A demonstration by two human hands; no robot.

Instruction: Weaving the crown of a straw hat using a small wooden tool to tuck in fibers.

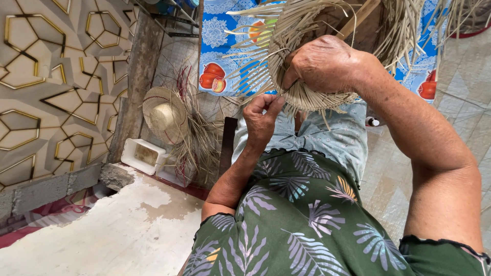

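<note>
Blue fruit-print cloth (220, 56) hangs behind as backdrop; half-woven straw hat (307, 97) held up above lap, loose strips fanning outward so ends stay free; right hand (325, 64) clamped over hat rim, steadying the weave; left hand (262, 120) below, fingers pinched on single straw strip (279, 94); finished straw hat (164, 113) leans by wall with spare straw; white plastic tub (143, 155) on floor beneath.

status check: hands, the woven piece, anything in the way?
Left hand pinching a straw strand. Right hand gripping the half-woven straw hat, loose strips fanning out. Nothing obstructing.
</note>
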